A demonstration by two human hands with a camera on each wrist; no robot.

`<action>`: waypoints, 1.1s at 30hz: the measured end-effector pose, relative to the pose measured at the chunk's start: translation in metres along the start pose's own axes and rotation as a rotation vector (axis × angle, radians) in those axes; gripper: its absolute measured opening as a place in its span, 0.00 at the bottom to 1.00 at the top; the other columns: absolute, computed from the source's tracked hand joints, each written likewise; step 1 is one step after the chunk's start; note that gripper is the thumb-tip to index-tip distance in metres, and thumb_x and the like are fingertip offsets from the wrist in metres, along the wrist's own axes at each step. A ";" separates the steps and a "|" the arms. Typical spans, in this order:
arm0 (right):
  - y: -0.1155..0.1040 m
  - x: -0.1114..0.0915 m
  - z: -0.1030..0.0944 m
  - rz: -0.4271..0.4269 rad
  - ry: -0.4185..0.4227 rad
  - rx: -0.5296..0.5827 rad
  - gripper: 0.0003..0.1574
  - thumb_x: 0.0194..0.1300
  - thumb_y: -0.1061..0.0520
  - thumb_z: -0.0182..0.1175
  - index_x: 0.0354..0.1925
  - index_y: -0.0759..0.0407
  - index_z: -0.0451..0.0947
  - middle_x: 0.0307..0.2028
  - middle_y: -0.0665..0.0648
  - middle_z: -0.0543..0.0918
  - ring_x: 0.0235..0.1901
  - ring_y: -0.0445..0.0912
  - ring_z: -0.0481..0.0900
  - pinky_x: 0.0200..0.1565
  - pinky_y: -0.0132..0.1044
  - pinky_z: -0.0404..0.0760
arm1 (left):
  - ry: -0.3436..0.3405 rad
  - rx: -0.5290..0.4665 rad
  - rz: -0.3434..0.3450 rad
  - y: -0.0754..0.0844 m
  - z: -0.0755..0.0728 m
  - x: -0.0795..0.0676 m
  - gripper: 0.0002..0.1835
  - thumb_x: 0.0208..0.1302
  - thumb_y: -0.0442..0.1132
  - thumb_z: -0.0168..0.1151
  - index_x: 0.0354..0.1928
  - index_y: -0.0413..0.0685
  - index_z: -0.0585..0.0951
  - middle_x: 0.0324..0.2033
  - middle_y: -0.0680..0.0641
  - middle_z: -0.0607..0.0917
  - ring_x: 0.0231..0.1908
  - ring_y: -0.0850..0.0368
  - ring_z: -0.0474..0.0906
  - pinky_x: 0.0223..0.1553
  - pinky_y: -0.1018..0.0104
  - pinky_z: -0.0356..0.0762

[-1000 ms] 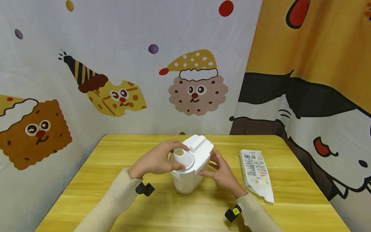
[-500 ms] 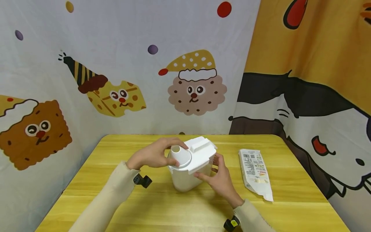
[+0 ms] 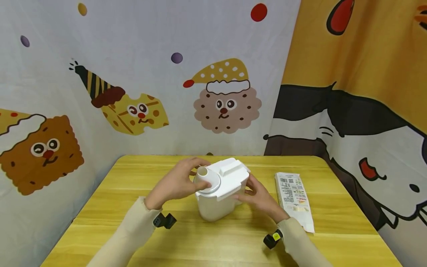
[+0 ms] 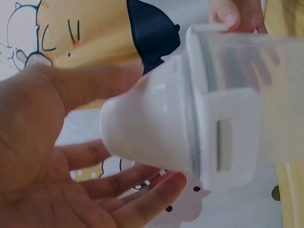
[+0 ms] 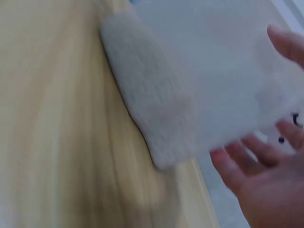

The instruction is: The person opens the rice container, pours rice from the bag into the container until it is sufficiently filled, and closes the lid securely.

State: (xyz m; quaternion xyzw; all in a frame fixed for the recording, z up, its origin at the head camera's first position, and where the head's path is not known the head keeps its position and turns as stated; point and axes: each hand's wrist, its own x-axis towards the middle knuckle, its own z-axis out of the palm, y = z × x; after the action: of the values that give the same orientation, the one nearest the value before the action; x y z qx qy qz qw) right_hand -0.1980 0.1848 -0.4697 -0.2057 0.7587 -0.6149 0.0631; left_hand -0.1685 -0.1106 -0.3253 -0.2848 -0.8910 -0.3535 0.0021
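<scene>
A translucent storage container [image 3: 215, 207] stands on the table, and a pale fill shows through its lower wall in the right wrist view. Its white lid [image 3: 230, 185] carries a ridged handle and, at the left end, a cone-shaped spout cap [image 4: 147, 114] with an open top. My left hand [image 3: 178, 183] is around this cap, thumb on the near side and fingers curving along the far side. My right hand [image 3: 261, 196] holds the container's right side below the lid, between thumb and fingers; some of those fingers show through the wall in the left wrist view.
A flat white printed packet [image 3: 295, 200] with a torn end lies on the wooden table [image 3: 150, 244], right of my right hand. Behind the table hangs a cloth [image 3: 146, 44] with cartoon figures.
The container has turned, its lid's right end swinging toward the right and front. My left thumb has shifted over the cap, and my right hand has changed its hold on the side.
</scene>
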 end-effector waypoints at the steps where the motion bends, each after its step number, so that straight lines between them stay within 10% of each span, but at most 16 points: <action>1: 0.001 0.002 -0.003 -0.017 -0.030 0.014 0.57 0.62 0.57 0.73 0.80 0.40 0.54 0.73 0.59 0.70 0.71 0.61 0.69 0.68 0.54 0.75 | 0.018 -0.004 -0.014 0.002 0.001 -0.001 0.27 0.60 0.41 0.76 0.61 0.41 0.81 0.59 0.43 0.83 0.56 0.50 0.80 0.54 0.54 0.85; 13: 0.012 0.013 -0.014 -0.051 -0.105 0.023 0.46 0.68 0.60 0.65 0.79 0.59 0.58 0.72 0.68 0.70 0.70 0.57 0.70 0.63 0.32 0.74 | 0.103 -0.035 -0.043 0.004 0.010 -0.008 0.26 0.61 0.40 0.76 0.60 0.43 0.82 0.57 0.47 0.85 0.56 0.52 0.82 0.53 0.61 0.86; 23: 0.005 0.007 -0.004 -0.011 0.013 -0.034 0.49 0.65 0.58 0.70 0.78 0.51 0.60 0.70 0.61 0.75 0.71 0.61 0.69 0.72 0.64 0.66 | 0.072 -0.137 -0.016 -0.015 0.002 -0.003 0.24 0.62 0.36 0.74 0.60 0.42 0.81 0.57 0.46 0.85 0.60 0.47 0.80 0.60 0.48 0.82; 33: -0.002 -0.003 0.015 0.031 0.137 0.051 0.50 0.60 0.63 0.73 0.75 0.46 0.64 0.69 0.61 0.74 0.68 0.60 0.71 0.55 0.38 0.86 | -0.013 -0.199 0.010 -0.031 -0.010 0.006 0.25 0.64 0.31 0.71 0.63 0.45 0.80 0.64 0.42 0.81 0.66 0.43 0.75 0.65 0.45 0.77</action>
State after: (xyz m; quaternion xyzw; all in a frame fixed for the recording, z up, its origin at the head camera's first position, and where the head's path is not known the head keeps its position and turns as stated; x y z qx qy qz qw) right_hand -0.1900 0.1717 -0.4722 -0.1497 0.7485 -0.6455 0.0255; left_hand -0.1915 -0.1325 -0.3362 -0.2902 -0.8500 -0.4386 -0.0305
